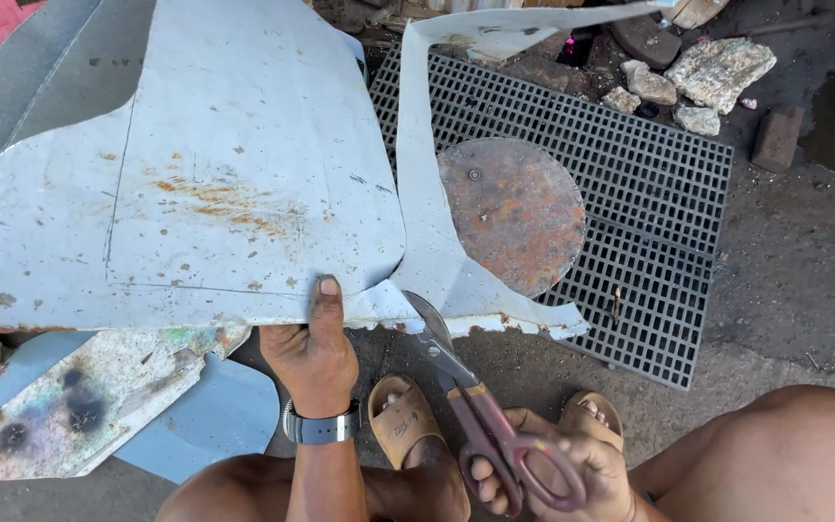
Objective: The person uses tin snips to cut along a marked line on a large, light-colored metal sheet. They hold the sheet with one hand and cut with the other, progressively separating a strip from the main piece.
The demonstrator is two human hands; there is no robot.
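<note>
My left hand (313,346) grips the near edge of a large grey metal sheet (215,174), thumb on top; a dark watch sits on that wrist. My right hand (558,476) is closed around the red handles of metal shears (475,406). The shear blades (429,324) bite into the sheet's near edge, at the foot of a curved cut. To the right of that cut, a long narrow strip of sheet (427,164) curls away toward the top of the view. Thin scribed lines and rust spots mark the sheet.
A black plastic grid mat (649,193) lies on the dirt with a rusty round disc (514,213) on it. Rocks (717,68) and a brick (778,137) lie beyond. Scrap sheet pieces (89,406) sit at lower left. My sandalled feet (400,418) and my bare knees are below.
</note>
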